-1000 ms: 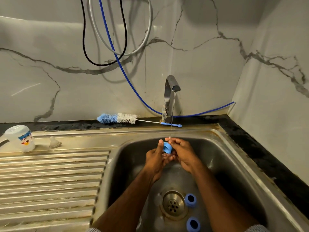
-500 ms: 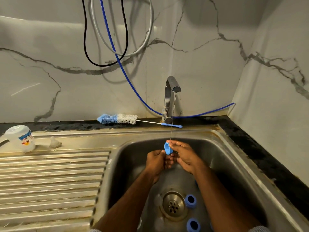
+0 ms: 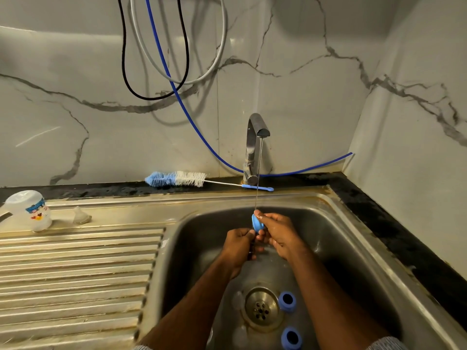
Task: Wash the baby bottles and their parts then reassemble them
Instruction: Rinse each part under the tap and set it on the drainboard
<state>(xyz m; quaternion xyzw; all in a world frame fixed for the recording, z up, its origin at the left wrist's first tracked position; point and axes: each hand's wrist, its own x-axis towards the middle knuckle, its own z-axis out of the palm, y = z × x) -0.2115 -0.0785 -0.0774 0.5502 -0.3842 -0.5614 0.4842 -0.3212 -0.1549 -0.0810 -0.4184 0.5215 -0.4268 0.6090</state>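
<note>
My right hand (image 3: 280,234) pinches a blue bottle ring (image 3: 257,222) on edge under a thin stream of water from the tap (image 3: 255,145). My left hand (image 3: 238,245) is closed just below and left of the ring, its fingertips touching the ring's lower edge. Two more blue rings (image 3: 287,301) (image 3: 292,337) lie on the sink bottom right of the drain (image 3: 261,309). A clear bottle (image 3: 30,209) stands upside down on the draining board at the far left, with a clear teat (image 3: 80,215) beside it.
A blue and white bottle brush (image 3: 177,178) lies on the dark ledge behind the sink. The ribbed draining board (image 3: 75,274) fills the left. A blue hose (image 3: 192,122) and other cables hang on the marble wall. Clear parts lie faintly near the drain.
The blue ring has turned from flat between both hands to standing on edge, and moved slightly up under the stream. My left hand has dropped a little lower.
</note>
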